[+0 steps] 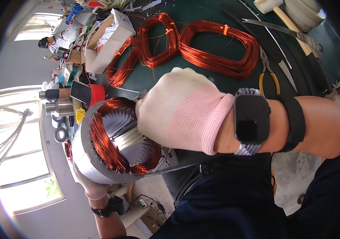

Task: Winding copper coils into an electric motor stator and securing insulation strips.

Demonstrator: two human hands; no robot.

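Note:
A silver motor stator [83, 157] lies tilted at the table's edge, its bore facing me. Thick copper windings [105, 139] bulge from its end, and pale slot strips [132, 138] show inside. My right hand [178, 107], in a white and pink knit glove, is closed like a fist at the stator's right rim. Its fingertips are turned away, so whatever they pinch is hidden. Against the stator's lower outer side rests my gloved left hand [90, 185]; its fingers are mostly hidden behind the housing.
Tied copper coils [219, 47] lie on the dark green table beyond my right hand. Yellow-handled pliers [268, 75], a long blade [281, 30] and a mallet [287, 20] sit at right. An open white box [116, 34], a phone [81, 93] and steel bottles [60, 107] stand left.

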